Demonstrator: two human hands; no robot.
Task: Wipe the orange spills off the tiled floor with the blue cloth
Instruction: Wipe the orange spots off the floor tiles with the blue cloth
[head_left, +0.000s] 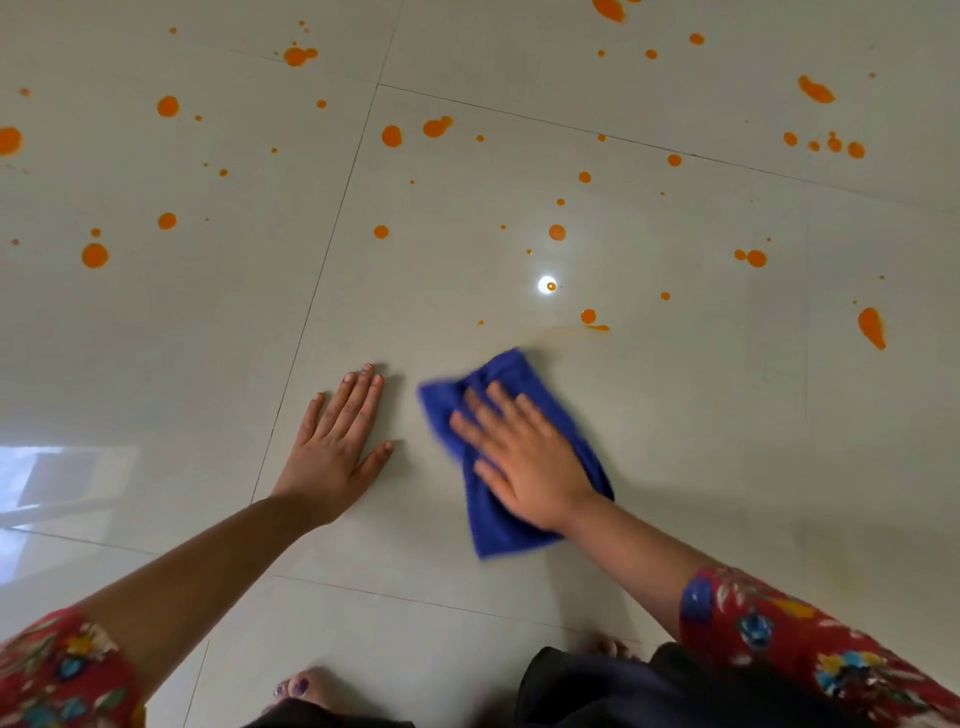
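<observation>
Blue, rumpled terry cloth (498, 535) lies flat on the glossy pale-grey tiled floor (156, 364), pinned under the right hand (524, 457), whose straight, spread fingers press down on it without curling round it, the arm reaching in from a red flowered sleeve (779, 639) at lower right. Just beside it the left hand (337, 441) rests palm-down on bare tile, fingers straight, thumb out, holding nothing. Round orange spills (557, 232) dot the tiles beyond both hands, the nearest a drop with a thin smear (596, 327) just past the cloth's far edge, and bare toes (301, 688) show at the bottom edge
</observation>
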